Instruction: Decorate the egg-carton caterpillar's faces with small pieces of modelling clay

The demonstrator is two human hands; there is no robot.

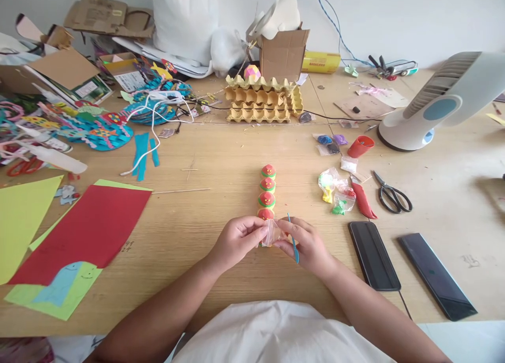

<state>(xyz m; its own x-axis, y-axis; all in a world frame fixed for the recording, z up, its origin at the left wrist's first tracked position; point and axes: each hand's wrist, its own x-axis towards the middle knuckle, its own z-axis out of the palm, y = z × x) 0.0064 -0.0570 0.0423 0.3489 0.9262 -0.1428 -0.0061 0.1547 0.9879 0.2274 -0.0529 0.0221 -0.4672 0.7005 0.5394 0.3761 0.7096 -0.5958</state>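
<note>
A small clear plastic bag [272, 233] is pinched between the fingers of my left hand [241, 242] and my right hand [310, 243]. My right hand also holds a thin blue tool [294, 243], its flat end pointing down. Just beyond the hands, a row of red, green and yellow decorated pieces [267, 199] with small faces runs away from me on the wooden table [221, 158]. The near end of the row is partly hidden behind the bag and fingers.
Right of the row lie bags of coloured clay [344, 197], a red cutter [363, 199], black scissors [394, 195] and two phones [374, 255]. A white fan [430, 100] stands behind. Red paper [84, 231] lies left; egg cartons [258, 102] are at the back.
</note>
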